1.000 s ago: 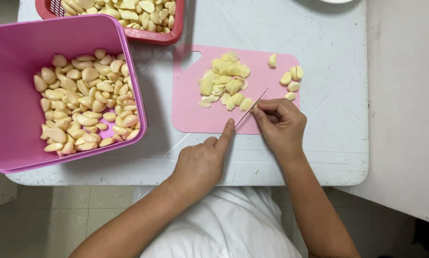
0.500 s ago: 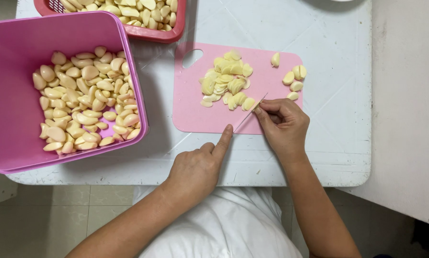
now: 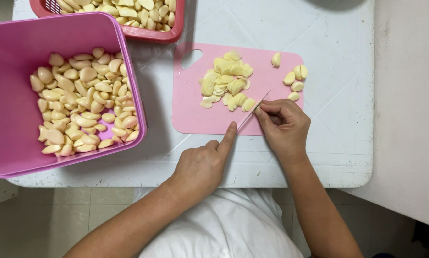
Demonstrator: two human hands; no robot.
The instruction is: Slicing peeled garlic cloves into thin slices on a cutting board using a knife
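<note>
Slicing in progress, head view only. Left hand is wrapped around the handle of a thin-bladed metal knife, index finger laid along the spine; the handle itself is hidden in the palm. Right hand has its grip pinched narrow at the blade tip, fingertips curled over what is likely a pale peeled garlic clove, mostly hidden.

Both hands work at the near right part of a pink plastic cutting board on the white counter. Pile of pale yellow garlic slices sits mid-board, just far of the blade. A few whole cloves lie at the far right of the board.

Handling, as a judgement: cloves are small, light, firm, smooth-skinned, probably slick once cut. Pinch across the flanks, fingertips tucked back from the edge.

Left: pink plastic tub of peeled cloves. Far: red plastic basket with more.
</note>
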